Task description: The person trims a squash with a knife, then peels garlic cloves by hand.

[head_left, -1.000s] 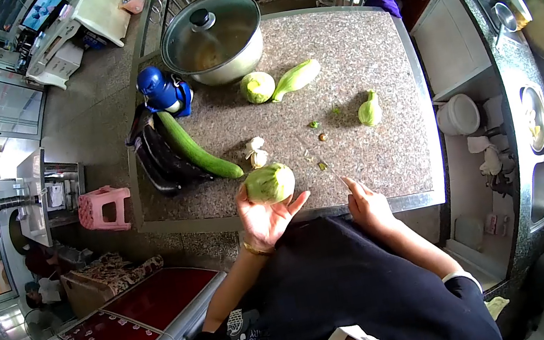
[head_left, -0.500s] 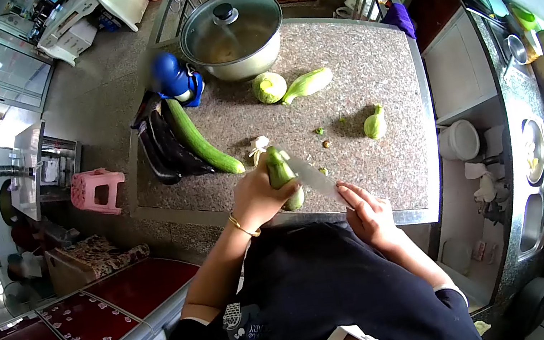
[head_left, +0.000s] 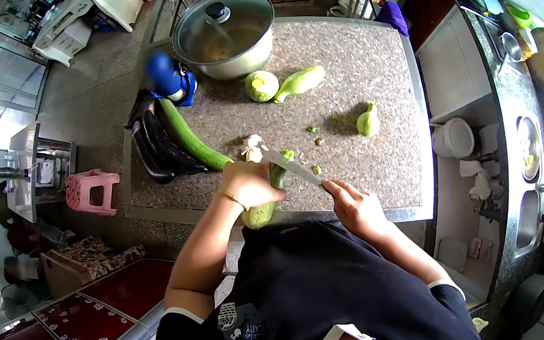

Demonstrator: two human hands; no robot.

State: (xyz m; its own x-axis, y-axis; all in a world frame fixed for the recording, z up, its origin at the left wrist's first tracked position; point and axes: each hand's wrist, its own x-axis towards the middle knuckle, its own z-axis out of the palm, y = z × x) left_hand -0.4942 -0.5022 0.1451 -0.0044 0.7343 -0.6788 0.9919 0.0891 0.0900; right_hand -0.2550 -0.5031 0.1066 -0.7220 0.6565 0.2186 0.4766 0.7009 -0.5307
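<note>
My left hand is wrapped round a green zucchini, which lies slanted near the table's front edge. My right hand grips a kitchen knife by its handle. The blade lies across the zucchini's upper end; whether it has cut in, I cannot tell. Just beyond my left hand sits a garlic bulb. A long green cucumber and several dark eggplants lie to the left. Farther back rest a round-ended zucchini and another zucchini; a short zucchini piece is at the right.
A big lidded pot stands at the back of the speckled stone table, beside a blue object. Small green scraps dot the middle. A pink stool is left of the table, and a sink counter lies right.
My left hand has moved left and toward me, tilting the zucchini's lower end leftward. The knife has shifted left, its blade now over the zucchini's upper end. The view has shifted slightly.
</note>
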